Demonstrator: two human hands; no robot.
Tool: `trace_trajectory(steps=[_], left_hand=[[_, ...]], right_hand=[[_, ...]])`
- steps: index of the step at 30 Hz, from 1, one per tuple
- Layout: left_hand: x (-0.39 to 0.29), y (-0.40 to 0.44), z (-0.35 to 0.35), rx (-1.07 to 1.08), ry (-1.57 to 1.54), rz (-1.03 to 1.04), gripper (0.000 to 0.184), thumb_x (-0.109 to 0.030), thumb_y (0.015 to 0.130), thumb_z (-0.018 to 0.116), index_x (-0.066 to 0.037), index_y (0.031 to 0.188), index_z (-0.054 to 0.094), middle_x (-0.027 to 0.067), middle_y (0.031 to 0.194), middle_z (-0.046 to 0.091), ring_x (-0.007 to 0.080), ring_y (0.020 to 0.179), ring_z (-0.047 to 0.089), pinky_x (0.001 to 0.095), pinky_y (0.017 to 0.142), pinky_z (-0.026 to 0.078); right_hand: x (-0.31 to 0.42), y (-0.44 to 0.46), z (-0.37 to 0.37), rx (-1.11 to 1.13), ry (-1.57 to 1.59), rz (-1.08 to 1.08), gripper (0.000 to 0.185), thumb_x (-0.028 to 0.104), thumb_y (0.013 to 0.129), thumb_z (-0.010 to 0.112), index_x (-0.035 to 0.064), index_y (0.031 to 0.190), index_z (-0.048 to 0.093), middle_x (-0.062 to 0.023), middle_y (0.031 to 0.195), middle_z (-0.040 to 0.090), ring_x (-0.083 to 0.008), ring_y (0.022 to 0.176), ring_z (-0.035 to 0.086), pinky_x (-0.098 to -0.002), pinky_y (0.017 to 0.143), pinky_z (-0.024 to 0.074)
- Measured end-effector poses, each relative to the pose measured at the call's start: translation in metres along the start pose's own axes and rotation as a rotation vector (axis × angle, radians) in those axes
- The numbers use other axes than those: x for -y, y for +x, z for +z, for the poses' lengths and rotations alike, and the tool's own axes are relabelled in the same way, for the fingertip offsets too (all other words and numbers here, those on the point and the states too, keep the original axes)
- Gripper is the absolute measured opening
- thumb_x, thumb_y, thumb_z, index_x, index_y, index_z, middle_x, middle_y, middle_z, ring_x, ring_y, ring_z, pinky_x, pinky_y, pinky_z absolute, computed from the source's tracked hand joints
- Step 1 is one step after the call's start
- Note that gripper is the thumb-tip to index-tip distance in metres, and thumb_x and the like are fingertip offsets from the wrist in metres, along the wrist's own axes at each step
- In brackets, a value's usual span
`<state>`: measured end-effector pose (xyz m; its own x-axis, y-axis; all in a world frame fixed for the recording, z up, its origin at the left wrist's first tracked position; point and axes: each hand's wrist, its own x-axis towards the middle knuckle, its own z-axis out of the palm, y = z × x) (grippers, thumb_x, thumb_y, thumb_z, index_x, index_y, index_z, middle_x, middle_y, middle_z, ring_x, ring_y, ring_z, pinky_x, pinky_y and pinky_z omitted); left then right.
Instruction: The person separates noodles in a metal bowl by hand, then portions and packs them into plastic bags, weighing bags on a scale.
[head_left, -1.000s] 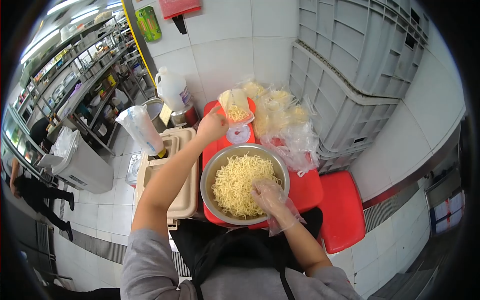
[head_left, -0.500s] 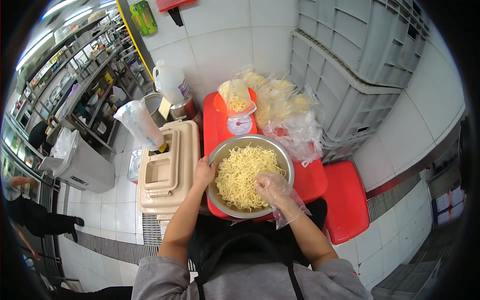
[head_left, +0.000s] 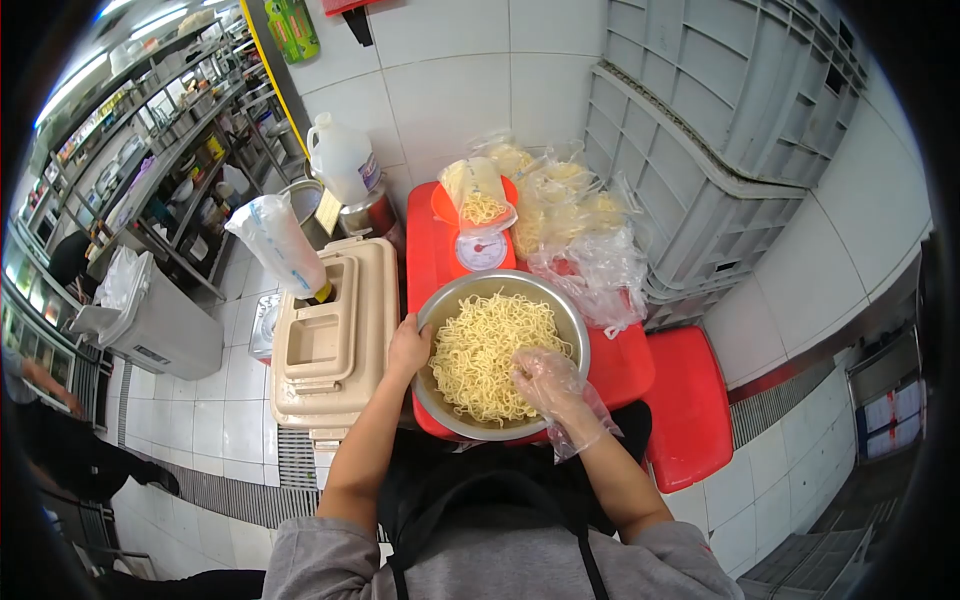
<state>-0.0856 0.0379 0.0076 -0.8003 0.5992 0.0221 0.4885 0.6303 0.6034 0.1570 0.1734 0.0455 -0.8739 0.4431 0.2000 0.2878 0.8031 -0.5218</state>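
Gripping the bowl point(head_left: 562, 312), left hand point(head_left: 407, 348) faces right hand point(head_left: 548, 382), grasp unclear amid loose noodles point(head_left: 475, 350); one bag point(head_left: 472, 190) already holds some.

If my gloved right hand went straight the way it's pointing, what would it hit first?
Most likely the noodles in the metal bowl: your right hand points into the pile and seems to touch it, though depth is hard to judge.

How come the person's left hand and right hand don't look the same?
The left hand is bare, but the right hand wears a clear plastic glove. The left hand holds the side of the metal bowl, while the right hand is in among the noodles. Both hands are at the same bowl.
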Motion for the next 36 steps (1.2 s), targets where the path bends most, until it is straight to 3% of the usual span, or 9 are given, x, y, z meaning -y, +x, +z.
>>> trace_trajectory(steps=[6, 9, 15, 23, 27, 30, 33, 36], left_hand=[[0.0016, -0.0017, 0.0015, -0.056, -0.020, 0.050, 0.029, -0.024, 0.090, 0.055, 0.002, 0.103, 0.052, 0.0293, 0.096, 0.063, 0.0456, 0.094, 0.060, 0.0512, 0.079, 0.047], [-0.0011, -0.0016, -0.0009, -0.008, -0.032, 0.005, 0.031, -0.021, 0.089, 0.056, 0.004, 0.108, 0.052, 0.0292, 0.101, 0.062, 0.0441, 0.098, 0.059, 0.0491, 0.085, 0.046], [-0.0039, -0.0028, -0.0021, -0.018, -0.023, -0.002, 0.028, -0.021, 0.089, 0.056, 0.003, 0.102, 0.052, 0.0292, 0.099, 0.062, 0.0447, 0.096, 0.059, 0.0496, 0.084, 0.046], [-0.0017, -0.0036, -0.0016, -0.019, -0.040, -0.002, 0.029, -0.023, 0.089, 0.055, 0.002, 0.105, 0.053, 0.0282, 0.100, 0.062, 0.0435, 0.097, 0.059, 0.0494, 0.084, 0.046], [0.0007, -0.0030, -0.0001, -0.017, -0.021, -0.033, 0.031, -0.024, 0.089, 0.055, 0.001, 0.107, 0.053, 0.0269, 0.100, 0.063, 0.0428, 0.098, 0.059, 0.0489, 0.085, 0.046], [0.0008, -0.0039, -0.0010, 0.000, -0.016, -0.058, 0.033, -0.025, 0.088, 0.055, 0.002, 0.108, 0.053, 0.0269, 0.104, 0.062, 0.0424, 0.099, 0.059, 0.0480, 0.085, 0.047], [0.0036, -0.0024, -0.0009, 0.043, -0.036, -0.088, 0.037, -0.022, 0.085, 0.057, 0.001, 0.113, 0.053, 0.0278, 0.119, 0.056, 0.0422, 0.109, 0.055, 0.0483, 0.090, 0.045], [-0.0021, -0.0066, 0.0016, -0.268, -0.006, 0.161, 0.043, -0.020, 0.084, 0.060, -0.002, 0.122, 0.051, 0.0303, 0.133, 0.043, 0.0447, 0.118, 0.047, 0.0492, 0.097, 0.041]], right_hand=[[-0.0002, -0.0025, -0.0006, -0.048, 0.027, -0.029, 0.024, 0.023, 0.082, 0.062, 0.0080, 0.100, 0.065, -0.0129, 0.099, 0.066, -0.0316, 0.094, 0.062, -0.0427, 0.084, 0.0488], [-0.0006, -0.0017, -0.0008, -0.028, 0.024, -0.024, 0.024, 0.024, 0.082, 0.062, 0.0078, 0.100, 0.065, -0.0127, 0.099, 0.066, -0.0315, 0.095, 0.062, -0.0426, 0.084, 0.0488], [-0.0011, -0.0007, 0.0006, -0.026, 0.014, -0.007, 0.023, 0.024, 0.082, 0.062, 0.0090, 0.099, 0.065, -0.0119, 0.099, 0.066, -0.0310, 0.095, 0.062, -0.0422, 0.084, 0.0485], [-0.0007, -0.0014, 0.0044, -0.095, 0.021, -0.019, 0.019, 0.021, 0.080, 0.062, 0.0106, 0.096, 0.064, -0.0120, 0.095, 0.064, -0.0316, 0.092, 0.061, -0.0437, 0.080, 0.0485], [0.0038, 0.0009, -0.0028, -0.017, 0.002, 0.000, 0.021, 0.021, 0.080, 0.061, 0.0094, 0.097, 0.064, -0.0124, 0.096, 0.064, -0.0314, 0.094, 0.060, -0.0433, 0.082, 0.0482], [0.0025, 0.0018, -0.0033, -0.014, 0.025, -0.027, 0.021, 0.021, 0.080, 0.061, 0.0086, 0.097, 0.064, -0.0127, 0.096, 0.065, -0.0318, 0.093, 0.061, -0.0435, 0.082, 0.0481], [-0.0036, 0.0031, 0.0024, -0.019, 0.023, -0.058, 0.021, 0.021, 0.079, 0.062, 0.0082, 0.096, 0.064, -0.0128, 0.094, 0.065, -0.0322, 0.091, 0.061, -0.0435, 0.081, 0.0485], [-0.0021, 0.0028, 0.0013, -0.040, 0.014, -0.079, 0.019, 0.021, 0.079, 0.062, 0.0077, 0.092, 0.065, -0.0132, 0.092, 0.066, -0.0327, 0.089, 0.062, -0.0434, 0.079, 0.0492]])
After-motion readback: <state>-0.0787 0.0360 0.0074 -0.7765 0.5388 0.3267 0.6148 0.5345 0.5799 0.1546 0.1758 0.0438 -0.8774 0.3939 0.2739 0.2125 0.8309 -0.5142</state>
